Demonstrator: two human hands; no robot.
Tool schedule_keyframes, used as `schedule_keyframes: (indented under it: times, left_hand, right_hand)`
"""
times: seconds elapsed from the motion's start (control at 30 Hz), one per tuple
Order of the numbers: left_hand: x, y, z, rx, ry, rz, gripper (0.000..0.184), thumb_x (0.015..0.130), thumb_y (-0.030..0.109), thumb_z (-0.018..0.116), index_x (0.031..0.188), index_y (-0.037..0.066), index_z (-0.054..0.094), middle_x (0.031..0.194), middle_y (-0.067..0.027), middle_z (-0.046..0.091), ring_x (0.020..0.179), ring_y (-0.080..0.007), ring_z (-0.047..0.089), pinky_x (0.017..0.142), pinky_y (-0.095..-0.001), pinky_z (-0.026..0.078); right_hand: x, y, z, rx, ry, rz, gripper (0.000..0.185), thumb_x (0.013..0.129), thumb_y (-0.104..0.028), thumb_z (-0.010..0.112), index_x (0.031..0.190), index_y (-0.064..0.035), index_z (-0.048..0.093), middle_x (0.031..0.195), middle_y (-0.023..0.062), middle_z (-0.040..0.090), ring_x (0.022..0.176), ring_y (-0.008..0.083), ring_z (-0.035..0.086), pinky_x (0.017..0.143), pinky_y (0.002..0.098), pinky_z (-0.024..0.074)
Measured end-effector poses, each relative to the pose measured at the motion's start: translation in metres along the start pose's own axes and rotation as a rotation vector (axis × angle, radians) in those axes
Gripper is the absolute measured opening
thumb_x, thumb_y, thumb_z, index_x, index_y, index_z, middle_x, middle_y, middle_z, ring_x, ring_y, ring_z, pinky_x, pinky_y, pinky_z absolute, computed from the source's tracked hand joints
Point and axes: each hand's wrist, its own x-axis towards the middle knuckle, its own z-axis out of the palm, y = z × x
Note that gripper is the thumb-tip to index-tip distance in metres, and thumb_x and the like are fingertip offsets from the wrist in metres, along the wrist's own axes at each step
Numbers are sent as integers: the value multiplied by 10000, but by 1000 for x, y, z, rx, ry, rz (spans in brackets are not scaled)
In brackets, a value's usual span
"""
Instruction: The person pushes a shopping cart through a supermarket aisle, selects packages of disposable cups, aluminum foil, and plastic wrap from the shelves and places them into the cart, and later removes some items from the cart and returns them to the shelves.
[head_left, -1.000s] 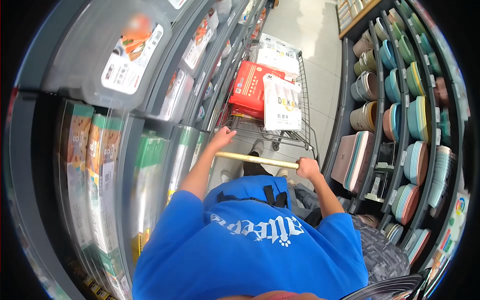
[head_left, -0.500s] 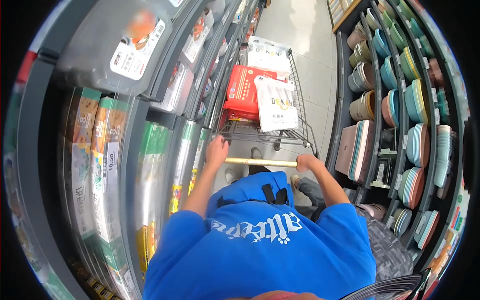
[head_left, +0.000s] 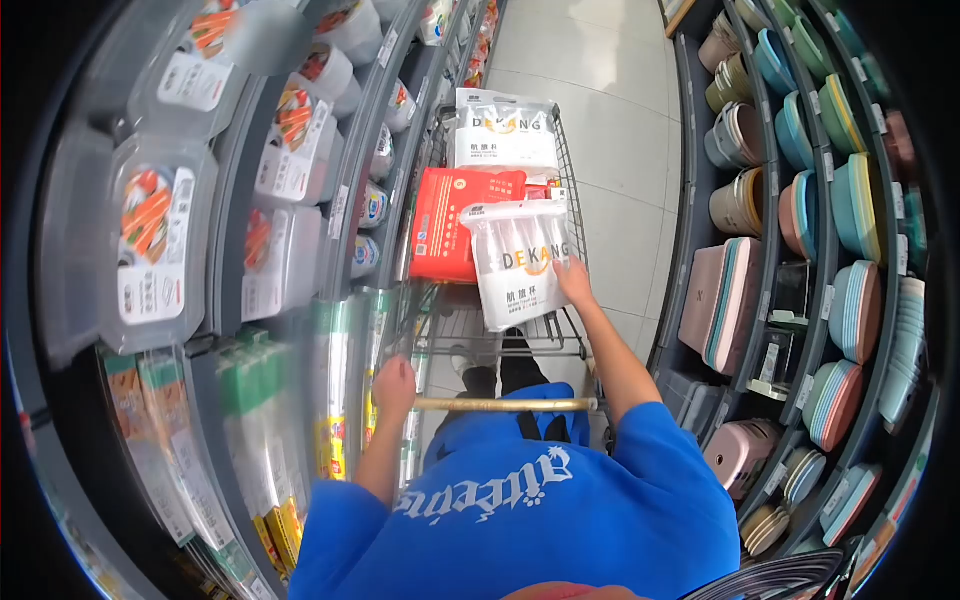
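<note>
My left hand (head_left: 394, 388) is closed around the left end of the shopping cart's handle bar (head_left: 500, 404). My right hand (head_left: 574, 281) is off the bar and grips the right edge of a white DEKANG cup pack (head_left: 517, 285), with part of the fingers hidden. That pack leans at a slant over the near end of the wire cart (head_left: 470, 325). Behind it lies a red package (head_left: 440, 215), partly covered by the white pack. A second white DEKANG pack (head_left: 505, 150) rests farther forward in the cart.
Shelves on the left carry clear plastic food boxes (head_left: 155, 235) and long boxed rolls (head_left: 250, 385). On the right, shelves hold stacked bowls (head_left: 855, 310), bins (head_left: 740, 205) and pastel trays (head_left: 715, 300). Pale floor tiles (head_left: 610, 120) run ahead between them.
My right hand has left the handle bar and reached forward onto the near white cup pack. The cart and view have moved along the shelves; my left hand stays on the bar.
</note>
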Motion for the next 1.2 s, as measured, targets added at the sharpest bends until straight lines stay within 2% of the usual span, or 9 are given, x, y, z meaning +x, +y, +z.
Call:
schedule_keyframes:
  times: [0.17, 0.27, 0.4, 0.7, 0.8, 0.9, 0.93, 1.03, 1.2]
  left_hand:
    - [-13, 3, -6, 61, 83, 29, 81, 921, 121, 634, 876, 54, 631, 745, -135, 646, 655, -325, 647, 601, -432, 493]
    - [-14, -5, 2, 57, 58, -13, 70, 923, 118, 637, 890, 56, 635, 746, -136, 649, 657, -321, 652, 603, -425, 498]
    - [-20, -6, 0, 59, -5, -90, 102, 940, 158, 602, 907, 74, 650, 816, -132, 664, 756, -361, 661, 671, -459, 506]
    - [-14, 0, 6, 67, 24, -48, 102, 940, 158, 611, 892, 76, 648, 804, -142, 666, 725, -376, 659, 638, -473, 503]
    - [-12, -1, 7, 74, 29, -52, 91, 933, 151, 615, 887, 79, 647, 791, -129, 660, 716, -362, 657, 635, -460, 503]
    - [-9, -4, 7, 76, 47, -41, 80, 926, 134, 623, 883, 70, 644, 774, -123, 656, 693, -346, 653, 626, -444, 499]
    - [-9, -3, 7, 70, 52, -37, 81, 925, 127, 627, 881, 61, 641, 766, -129, 657, 678, -341, 651, 620, -438, 497]
    - [-9, 1, 5, 81, 46, -51, 79, 922, 112, 634, 873, 49, 635, 753, -129, 658, 662, -329, 651, 610, -425, 495]
    - [-5, 1, 6, 94, 38, -73, 39, 896, 109, 637, 870, 86, 653, 757, -90, 645, 697, -305, 653, 633, -418, 503]
  right_hand:
    - [22, -2, 43, 32, 139, 360, 768, 967, -528, 530, 1408, 95, 447, 1372, 342, 530, 1304, 466, 504, 1105, 491, 397]
    - [37, 6, 41, 279, 116, 371, 797, 959, -582, 503, 1378, 96, 498, 1344, 347, 555, 1276, 474, 533, 1095, 506, 404]
    - [45, 22, 45, 180, -37, 368, 820, 936, -656, 488, 1211, 102, 633, 1292, 359, 581, 1243, 491, 552, 1064, 517, 426]
    - [-15, -48, 29, 388, -284, 153, 660, 864, -426, 779, 1247, 63, 556, 1141, 199, 645, 1095, 251, 616, 946, 368, 482]
    - [-35, -73, 46, 630, -142, -69, 539, 935, -446, 703, 1136, 41, 594, 997, 125, 636, 872, 192, 569, 801, 360, 477]
    - [-17, -58, 50, 803, -33, 234, 458, 970, -402, 667, 1065, 46, 655, 963, 118, 667, 884, 189, 594, 814, 364, 484]
    - [-3, -41, 69, 765, 191, 280, 398, 998, -348, 632, 961, 45, 684, 904, 107, 690, 905, 188, 623, 866, 351, 487]
    - [19, 1, 81, 114, 388, 336, 488, 852, -313, 747, 1153, 44, 608, 1207, 240, 604, 1095, 383, 599, 982, 457, 466]
    - [42, 28, 91, -74, 325, 447, 574, 790, -270, 784, 1220, 17, 535, 1278, 254, 579, 1214, 422, 570, 1037, 517, 462]
